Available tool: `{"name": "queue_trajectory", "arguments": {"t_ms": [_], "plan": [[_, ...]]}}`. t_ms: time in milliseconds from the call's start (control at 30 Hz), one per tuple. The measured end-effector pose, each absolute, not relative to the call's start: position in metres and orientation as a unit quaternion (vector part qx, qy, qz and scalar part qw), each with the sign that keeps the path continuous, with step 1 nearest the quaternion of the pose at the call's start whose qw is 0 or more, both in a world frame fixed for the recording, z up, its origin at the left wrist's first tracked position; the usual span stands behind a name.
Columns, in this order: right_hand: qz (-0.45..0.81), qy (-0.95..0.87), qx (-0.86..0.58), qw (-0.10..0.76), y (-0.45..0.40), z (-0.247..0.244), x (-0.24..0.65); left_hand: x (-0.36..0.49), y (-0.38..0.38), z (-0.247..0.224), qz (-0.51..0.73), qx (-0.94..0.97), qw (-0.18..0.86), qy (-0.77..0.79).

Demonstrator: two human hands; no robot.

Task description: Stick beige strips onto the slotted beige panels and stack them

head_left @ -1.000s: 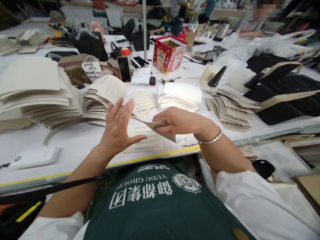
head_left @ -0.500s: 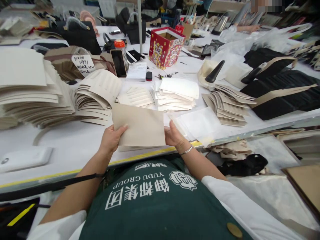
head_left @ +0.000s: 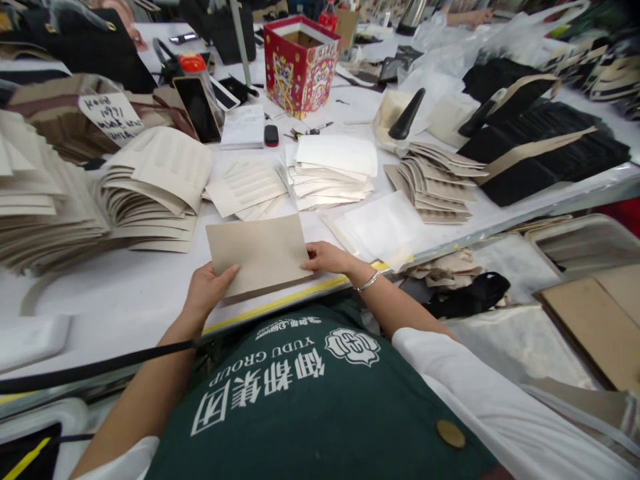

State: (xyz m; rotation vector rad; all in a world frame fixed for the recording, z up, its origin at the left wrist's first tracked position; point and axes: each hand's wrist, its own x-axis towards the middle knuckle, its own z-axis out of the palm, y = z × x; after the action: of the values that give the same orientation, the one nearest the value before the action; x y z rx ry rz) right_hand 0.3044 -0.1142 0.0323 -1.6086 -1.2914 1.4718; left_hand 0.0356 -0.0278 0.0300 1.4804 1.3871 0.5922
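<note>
A flat beige rectangular panel (head_left: 257, 253) is held slightly tilted over the table's front edge. My left hand (head_left: 209, 287) grips its lower left corner, thumb on top and fingers hidden underneath. On the right side, my right hand (head_left: 326, 258) pinches the panel's edge between thumb and fingers. Just beyond the panel lies a small fan of pale pieces (head_left: 247, 187). A stack of white sheets (head_left: 334, 167) sits behind it to the right. Thin translucent white sheets (head_left: 380, 223) lie to the right of my right hand.
Curved stacks of beige panels (head_left: 155, 173) stand at the left, with more brown-edged pieces (head_left: 433, 183) at the right. Farther back are a red patterned box (head_left: 300, 67), a phone (head_left: 197, 110) and black bag parts (head_left: 540, 150). A yellow strip (head_left: 280, 300) runs along the table edge.
My right hand's raised thumb has come down onto the panel's right edge. The panel is tilted more, and the whole view has shifted, with the table's things now farther left and higher.
</note>
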Motion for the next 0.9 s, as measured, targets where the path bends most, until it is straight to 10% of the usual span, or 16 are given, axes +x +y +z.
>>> {"name": "queue_trajectory", "arguments": {"t_ms": [333,900], "plan": [[0.411,-0.623,-0.659,0.095,-0.110,0.038,0.303,0.036,-0.031,0.018,0.232,0.595,0.500,0.585],[0.312,-0.671,-0.672,0.033,-0.111,0.033,0.300,0.036,-0.032,0.013,0.237,0.604,0.452,0.612]]}}
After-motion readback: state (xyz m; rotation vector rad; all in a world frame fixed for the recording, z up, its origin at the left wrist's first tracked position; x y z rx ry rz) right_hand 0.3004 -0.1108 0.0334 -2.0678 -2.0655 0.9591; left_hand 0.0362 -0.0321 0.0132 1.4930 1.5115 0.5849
